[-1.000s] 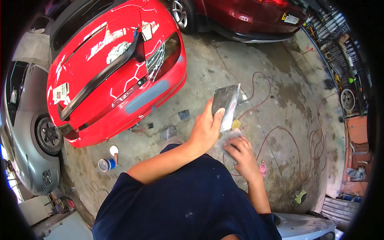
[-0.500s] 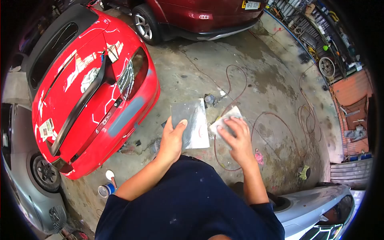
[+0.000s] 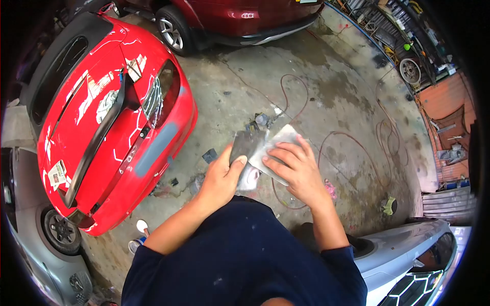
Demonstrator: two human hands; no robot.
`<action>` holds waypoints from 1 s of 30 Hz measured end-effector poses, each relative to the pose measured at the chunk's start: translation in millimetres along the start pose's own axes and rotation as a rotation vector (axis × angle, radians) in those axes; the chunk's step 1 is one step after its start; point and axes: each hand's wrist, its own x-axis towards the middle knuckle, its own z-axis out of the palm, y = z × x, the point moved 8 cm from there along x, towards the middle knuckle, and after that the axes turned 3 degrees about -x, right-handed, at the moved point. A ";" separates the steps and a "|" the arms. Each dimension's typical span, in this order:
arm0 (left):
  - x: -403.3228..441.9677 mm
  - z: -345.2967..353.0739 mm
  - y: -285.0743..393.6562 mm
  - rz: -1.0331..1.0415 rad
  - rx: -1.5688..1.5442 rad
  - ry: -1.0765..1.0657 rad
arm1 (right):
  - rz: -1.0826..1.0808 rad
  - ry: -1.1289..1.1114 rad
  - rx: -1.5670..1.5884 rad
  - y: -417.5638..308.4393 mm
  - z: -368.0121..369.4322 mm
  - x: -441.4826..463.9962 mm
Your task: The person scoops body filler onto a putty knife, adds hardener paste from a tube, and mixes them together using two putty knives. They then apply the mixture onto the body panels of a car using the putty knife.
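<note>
In front of my chest, my left hand (image 3: 217,177) is closed with its thumb on top of a flat rectangular sheet (image 3: 247,144). The sheet is dark grey on one side and white with a reddish mark near its lower end; it looks like sandpaper. My right hand (image 3: 302,171) lies over a whitish, grey-smudged flat piece (image 3: 284,135), fingers bent across its face. That piece is tilted and covers the right part of the sheet. Whether the two press together, I cannot tell.
A red car (image 3: 109,117) with grey patches on its bumper stands left. A dark red car (image 3: 240,25) is ahead, a silver car (image 3: 398,250) at lower right. A hose (image 3: 352,135) loops over the concrete floor. A blue-and-white can (image 3: 136,245) stands lower left.
My right hand and its whitish piece have come left over the sheet, hiding much of its white part. The left sheet is now tilted. The view has shifted slightly.
</note>
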 end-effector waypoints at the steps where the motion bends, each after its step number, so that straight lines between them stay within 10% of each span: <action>1: 0.3 0.0 5.3 0.031 0.011 0.036 | -0.041 0.028 0.067 -4.8 4.8 2.1; 9: 4.8 -23.1 3.6 0.312 -0.163 0.352 | -0.109 -0.194 0.314 -47.7 48.8 -25.0; 12: 6.6 -25.4 10.7 0.303 -0.170 0.336 | -0.029 0.081 0.321 -40.5 9.4 -20.2; 18: 4.4 -7.5 -18.6 -0.050 -0.826 0.231 | 0.016 0.176 0.368 -31.5 26.9 -12.7; 30: -2.1 -23.1 -16.5 0.072 -0.494 0.212 | -0.074 0.169 0.006 -12.5 6.5 -14.9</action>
